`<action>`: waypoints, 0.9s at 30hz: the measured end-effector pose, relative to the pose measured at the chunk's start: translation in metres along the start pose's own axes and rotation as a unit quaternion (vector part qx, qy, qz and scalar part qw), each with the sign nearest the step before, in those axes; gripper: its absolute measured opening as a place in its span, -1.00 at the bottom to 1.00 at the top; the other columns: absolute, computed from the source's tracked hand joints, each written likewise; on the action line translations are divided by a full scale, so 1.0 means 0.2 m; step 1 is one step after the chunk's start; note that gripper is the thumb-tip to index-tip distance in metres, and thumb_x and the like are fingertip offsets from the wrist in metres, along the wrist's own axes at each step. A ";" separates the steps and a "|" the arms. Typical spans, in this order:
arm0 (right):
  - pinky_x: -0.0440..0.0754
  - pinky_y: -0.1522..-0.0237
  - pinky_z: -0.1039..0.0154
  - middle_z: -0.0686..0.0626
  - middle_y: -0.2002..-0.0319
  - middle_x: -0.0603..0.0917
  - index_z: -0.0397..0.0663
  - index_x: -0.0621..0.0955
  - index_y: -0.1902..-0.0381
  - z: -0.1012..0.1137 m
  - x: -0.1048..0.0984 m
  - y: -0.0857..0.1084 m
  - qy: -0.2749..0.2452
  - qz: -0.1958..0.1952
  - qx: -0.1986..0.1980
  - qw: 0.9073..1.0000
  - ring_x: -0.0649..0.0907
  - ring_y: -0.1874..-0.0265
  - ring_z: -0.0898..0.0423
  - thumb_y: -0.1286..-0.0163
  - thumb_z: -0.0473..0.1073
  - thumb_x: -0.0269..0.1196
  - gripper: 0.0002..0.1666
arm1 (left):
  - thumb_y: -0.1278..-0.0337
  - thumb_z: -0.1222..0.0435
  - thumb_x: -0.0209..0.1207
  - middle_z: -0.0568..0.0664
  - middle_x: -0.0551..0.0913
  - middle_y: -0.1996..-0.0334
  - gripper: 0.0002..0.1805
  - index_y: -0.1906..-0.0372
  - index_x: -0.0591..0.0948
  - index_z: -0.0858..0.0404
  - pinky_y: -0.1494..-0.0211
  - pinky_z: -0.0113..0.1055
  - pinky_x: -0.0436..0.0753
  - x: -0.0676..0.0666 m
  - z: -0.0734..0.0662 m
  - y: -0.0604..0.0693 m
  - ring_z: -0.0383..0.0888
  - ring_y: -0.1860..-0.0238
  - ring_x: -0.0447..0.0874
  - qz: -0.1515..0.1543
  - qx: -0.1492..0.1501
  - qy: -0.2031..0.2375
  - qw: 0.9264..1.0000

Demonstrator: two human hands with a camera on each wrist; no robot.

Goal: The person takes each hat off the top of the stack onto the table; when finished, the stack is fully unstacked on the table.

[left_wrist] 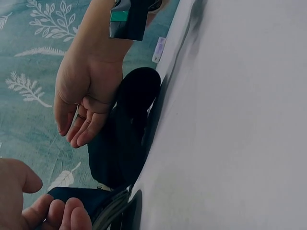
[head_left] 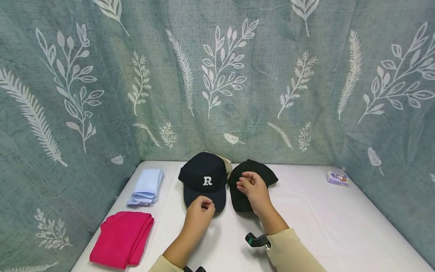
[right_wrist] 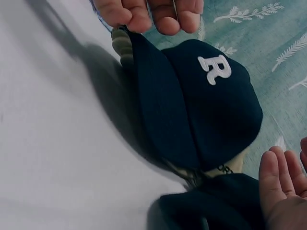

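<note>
On the near left of the white table, a folded red cloth is lying flat. Beige sleeves are reaching in from the near edge, and a dark device is sitting at the right wrist. The left hand is hanging at the brim of the navy cap, its fingers loosely bent and grasping nothing, its thumb standing apart from them; whether a fingertip is touching the brim, I cannot tell. The right hand is hanging in front of the black cap, released, its fingers slightly bent.

The navy cap is standing upright, its white R facing the person, and the black cap is sitting just right of it. A beige cap is showing behind the navy one. Farther left, a folded light-blue cloth is lying beyond the red one; at the far right, a small purple-and-white pack is resting. Behind everything, a green leaf-patterned curtain is hanging.
</note>
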State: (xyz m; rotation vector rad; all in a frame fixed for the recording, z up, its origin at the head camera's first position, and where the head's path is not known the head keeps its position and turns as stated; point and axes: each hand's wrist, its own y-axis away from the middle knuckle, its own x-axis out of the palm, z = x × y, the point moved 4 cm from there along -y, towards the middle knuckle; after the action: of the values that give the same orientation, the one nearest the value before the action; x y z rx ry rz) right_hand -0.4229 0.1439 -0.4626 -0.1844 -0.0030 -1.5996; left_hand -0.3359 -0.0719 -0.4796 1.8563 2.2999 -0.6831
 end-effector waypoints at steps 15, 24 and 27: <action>0.65 0.04 0.33 -0.11 0.07 0.60 -0.33 0.54 -0.21 -0.11 0.23 0.00 0.067 -0.022 -0.004 0.998 0.62 0.09 0.03 -0.56 -0.29 0.20 -0.65 | -0.30 0.29 0.23 -0.03 0.63 0.41 -0.91 0.20 0.66 0.23 0.35 -0.33 0.61 -0.20 0.13 -0.06 -0.19 0.45 0.62 -0.052 -0.079 0.010 0.995; 0.54 -0.33 -0.03 -0.28 -0.23 0.56 -0.28 0.51 -0.29 -0.16 0.28 0.00 0.107 -0.053 -0.011 0.993 0.56 -0.23 -0.13 -0.54 -0.28 0.20 -0.59 | -0.33 0.23 0.22 0.16 0.67 0.08 -0.71 0.00 0.65 0.35 0.19 -0.24 0.64 -0.28 0.20 -0.09 -0.09 0.35 0.70 -0.061 -0.118 -0.010 0.991; 0.49 -0.41 -0.10 -0.28 -0.33 0.50 -0.26 0.45 -0.37 -0.17 0.29 -0.01 0.108 -0.051 -0.009 0.993 0.52 -0.34 -0.19 -0.56 -0.26 0.19 -0.51 | -0.32 0.22 0.21 0.23 0.65 -0.03 -0.63 -0.08 0.64 0.39 0.11 -0.21 0.66 -0.29 0.21 -0.12 -0.03 0.26 0.73 -0.066 -0.120 -0.023 0.990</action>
State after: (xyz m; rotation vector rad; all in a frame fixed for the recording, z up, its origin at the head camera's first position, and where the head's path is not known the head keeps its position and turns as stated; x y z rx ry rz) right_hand -0.4304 0.0824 -0.4890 -0.0237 0.1728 -1.7152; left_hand -0.3520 -0.1448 -0.4907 1.5790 2.3719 -0.4329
